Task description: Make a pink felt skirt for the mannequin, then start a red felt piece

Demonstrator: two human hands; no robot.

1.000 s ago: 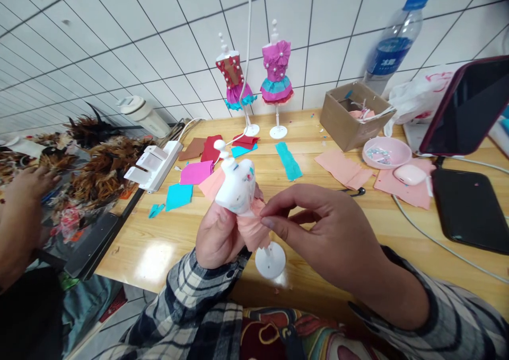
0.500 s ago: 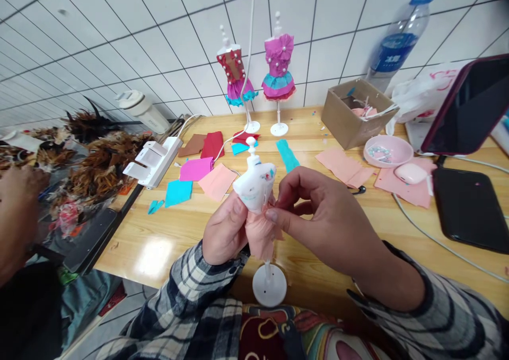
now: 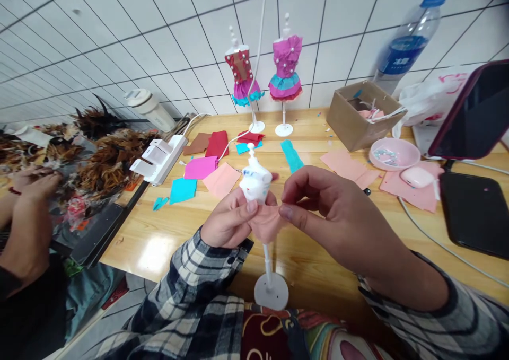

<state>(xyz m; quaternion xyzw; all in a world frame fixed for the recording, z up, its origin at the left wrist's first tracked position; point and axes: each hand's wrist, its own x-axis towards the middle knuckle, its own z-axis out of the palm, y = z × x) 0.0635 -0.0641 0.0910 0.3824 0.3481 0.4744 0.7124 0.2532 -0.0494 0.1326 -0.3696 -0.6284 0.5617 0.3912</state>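
A small white dress form (image 3: 256, 182) on a stand with a round base stands upright in front of me. My left hand (image 3: 228, 219) is closed around its waist, the thumb across the front. Peach crepe paper (image 3: 267, 225) is wrapped about the form's lower part like a skirt. Between thumb and forefinger, my right hand (image 3: 318, 206) pinches the paper's right edge and holds it out from the form. Specks of colour dot the white bust.
Two dressed forms, one red and purple (image 3: 240, 73), one magenta (image 3: 287, 63), stand by the wall. Paper pieces, a cardboard box (image 3: 358, 119), a pink bowl (image 3: 382, 161), a phone (image 3: 477, 211) and a power strip (image 3: 161, 161) lie around. A co-worker's hands (image 3: 40, 182) are at left among feathers.
The dress form has turned in my left hand. My right hand has drawn the peach paper's edge outward to the right. The co-worker's hands have come further into view.
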